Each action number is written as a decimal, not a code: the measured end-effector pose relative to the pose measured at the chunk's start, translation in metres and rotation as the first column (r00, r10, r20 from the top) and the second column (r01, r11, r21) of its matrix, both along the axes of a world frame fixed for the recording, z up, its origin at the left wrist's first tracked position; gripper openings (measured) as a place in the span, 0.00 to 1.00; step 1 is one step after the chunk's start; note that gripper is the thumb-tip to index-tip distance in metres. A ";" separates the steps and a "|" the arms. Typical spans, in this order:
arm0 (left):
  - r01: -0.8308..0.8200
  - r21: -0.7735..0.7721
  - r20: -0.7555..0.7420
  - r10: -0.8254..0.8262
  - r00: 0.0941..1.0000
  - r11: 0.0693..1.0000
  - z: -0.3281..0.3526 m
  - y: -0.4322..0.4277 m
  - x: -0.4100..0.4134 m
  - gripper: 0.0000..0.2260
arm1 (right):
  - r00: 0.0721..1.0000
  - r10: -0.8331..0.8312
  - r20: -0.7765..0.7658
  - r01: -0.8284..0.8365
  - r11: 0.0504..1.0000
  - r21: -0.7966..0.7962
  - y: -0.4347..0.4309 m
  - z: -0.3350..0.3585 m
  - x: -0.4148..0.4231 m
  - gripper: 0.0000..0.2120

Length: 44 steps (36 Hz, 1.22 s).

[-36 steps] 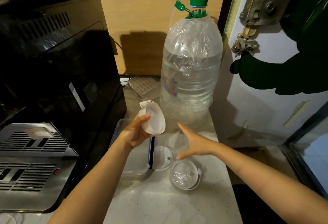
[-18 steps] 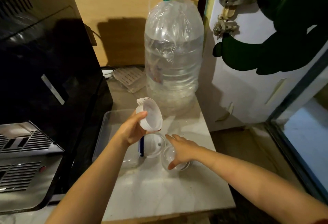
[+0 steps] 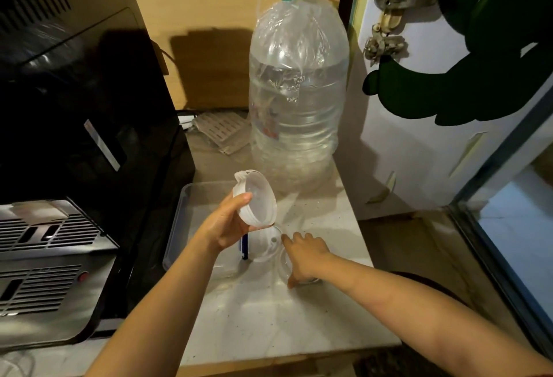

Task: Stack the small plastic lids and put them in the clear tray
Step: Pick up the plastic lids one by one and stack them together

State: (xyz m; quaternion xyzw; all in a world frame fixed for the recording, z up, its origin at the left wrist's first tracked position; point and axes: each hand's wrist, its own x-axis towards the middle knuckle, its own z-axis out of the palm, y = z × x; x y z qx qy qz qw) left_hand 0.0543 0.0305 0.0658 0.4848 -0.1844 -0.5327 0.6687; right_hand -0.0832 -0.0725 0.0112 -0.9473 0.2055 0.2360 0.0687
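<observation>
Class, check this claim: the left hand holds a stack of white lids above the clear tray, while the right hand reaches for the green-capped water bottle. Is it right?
Not quite. The head view shows the right hand down on a clear lid on the counter, not at the water bottle. The left hand does hold the stack of white lids above the clear tray.

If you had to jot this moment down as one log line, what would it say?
left hand: holds lid stack over tray | right hand: on counter lid, grip unclear | another lid loose beside tray
</observation>
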 end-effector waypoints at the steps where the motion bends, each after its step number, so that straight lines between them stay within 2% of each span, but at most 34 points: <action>1: 0.001 -0.002 -0.003 -0.001 1.000 1.000 0.000 0.001 0.000 0.54 | 1.000 -0.008 0.011 0.008 1.000 0.008 0.000 0.001 0.000 0.47; 7: 0.008 0.000 -0.024 -0.007 1.000 1.000 0.003 0.006 0.003 0.47 | 0.990 -0.060 0.124 0.055 0.997 0.045 -0.017 0.027 0.006 0.47; 11: 0.001 -0.008 -0.044 -0.002 0.999 1.000 0.006 0.007 0.005 0.46 | 0.961 -0.133 0.242 0.108 0.988 0.113 -0.036 0.061 0.010 0.49; 13: 0.003 -0.007 -0.034 -0.003 0.999 1.000 0.009 0.007 0.007 0.47 | 0.924 -0.195 0.330 0.135 0.971 0.197 -0.045 0.080 0.012 0.49; 16: -0.013 0.000 0.012 0.013 1.000 1.000 0.014 0.007 0.009 0.54 | 0.835 -0.323 0.446 0.165 0.920 0.357 -0.053 0.109 0.014 0.48; 19: -0.057 -0.009 0.049 0.057 0.997 0.998 0.019 0.005 0.009 0.56 | 0.740 -0.468 0.484 0.163 0.822 0.545 -0.057 0.133 0.019 0.45; 22: -0.076 -0.028 0.102 0.079 0.992 0.997 0.027 0.002 0.007 0.54 | 0.683 -0.621 0.385 0.193 0.662 0.724 -0.055 0.148 0.024 0.38; 24: -0.079 -0.040 0.147 0.084 0.986 0.996 0.034 -0.001 0.005 0.48 | 0.660 -0.697 0.279 0.234 0.544 0.806 -0.053 0.155 0.028 0.34; 27: -0.086 -0.074 0.204 0.100 0.974 0.994 0.042 -0.005 0.005 0.46 | 0.646 -0.755 0.114 0.262 0.360 0.896 -0.053 0.160 0.035 0.28; 30: -0.080 -0.111 0.259 0.106 0.960 0.991 0.048 -0.007 0.007 0.48 | 0.625 -0.780 -0.025 0.302 0.212 0.930 -0.051 0.162 0.040 0.31; 33: -0.084 -0.156 0.305 0.129 0.944 0.984 0.054 -0.009 0.008 0.39 | 0.606 -0.780 -0.158 0.345 0.079 0.935 -0.050 0.163 0.046 0.39; 35: -0.088 -0.166 0.355 0.143 0.924 0.982 0.058 -0.010 0.007 0.35 | 0.610 -0.763 -0.213 0.368 0.035 0.929 -0.048 0.165 0.048 0.40; 39: -0.082 -0.171 0.437 0.150 0.887 0.982 0.062 -0.010 0.009 0.34 | 0.613 -0.746 -0.260 0.373 -0.017 0.928 -0.048 0.171 0.051 0.37; 44: -0.067 -0.163 0.557 0.148 0.817 0.984 0.065 -0.011 0.008 0.35 | 0.647 -0.711 -0.275 0.389 -0.002 0.921 -0.049 0.175 0.055 0.37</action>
